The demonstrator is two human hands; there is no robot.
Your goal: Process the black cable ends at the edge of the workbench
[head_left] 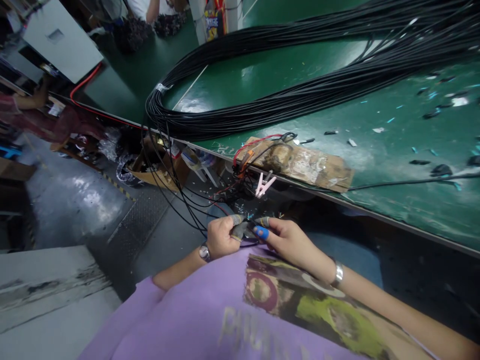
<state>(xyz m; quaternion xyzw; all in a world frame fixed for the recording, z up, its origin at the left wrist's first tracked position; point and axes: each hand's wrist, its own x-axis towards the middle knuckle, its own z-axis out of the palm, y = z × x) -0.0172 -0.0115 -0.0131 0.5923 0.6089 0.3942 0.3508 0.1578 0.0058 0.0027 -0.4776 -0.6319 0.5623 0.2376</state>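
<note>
- Below the edge of the green table (262, 85), close to the person's lap, both hands meet over thin black wires (176, 192).
- Left hand (219, 237) is curled tight, its fingers pressed around the wire ends; a grey cot covers one fingertip, likely for grip or protection.
- Right hand (288, 242) pinches the same spot from the other side, thumb and forefinger closed; one blue cot (261, 232) on a finger, another greyish one beside it.
- What exactly sits between the fingertips is too small to tell; looks like a wire end or a small dark part.
- Those wires run down off the table edge to the hands, so they hang slack within reach.
- One large bundle of black cables (300, 65) lies looped across the table, taped at its bend, seemingly to keep it together.
- One taped cardboard pad (303, 162) sits at the table edge, with red and black leads (251, 150) on it.
- One pink clip (263, 184) hangs just under that pad.
- Two wristwatches, one per wrist.
- Other people's arms visible far off, top and left; well apart.
</note>
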